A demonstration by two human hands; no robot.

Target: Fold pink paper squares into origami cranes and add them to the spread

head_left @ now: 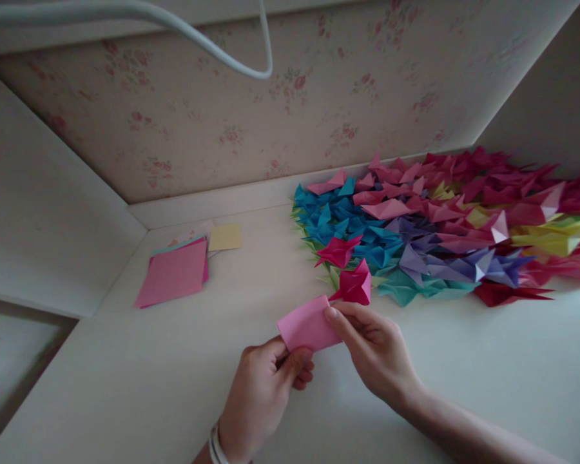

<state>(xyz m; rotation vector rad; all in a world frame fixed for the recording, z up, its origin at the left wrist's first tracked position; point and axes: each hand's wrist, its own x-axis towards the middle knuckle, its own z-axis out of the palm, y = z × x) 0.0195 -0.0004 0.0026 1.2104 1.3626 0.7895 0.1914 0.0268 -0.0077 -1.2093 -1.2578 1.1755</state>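
Floral wallpaper [232,135] backs a white desk [251,274] where, from left, a pink-topped paper stack [171,274] lies beside a yellow square [225,237], the left hand [265,380] pinches a folded pink sheet [305,324], the right hand [379,351] grips its other end, and colourful folded-paper shapes [389,208] crowd the right

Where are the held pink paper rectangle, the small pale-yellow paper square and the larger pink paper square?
Pink paper rectangle [308,325]: head view, middle of its face.
Small pale-yellow paper square [225,237]: head view, its centre.
Larger pink paper square [173,274]: head view, its centre.

Pink ppr [308,327] btwn both hands [263,390] [383,353]
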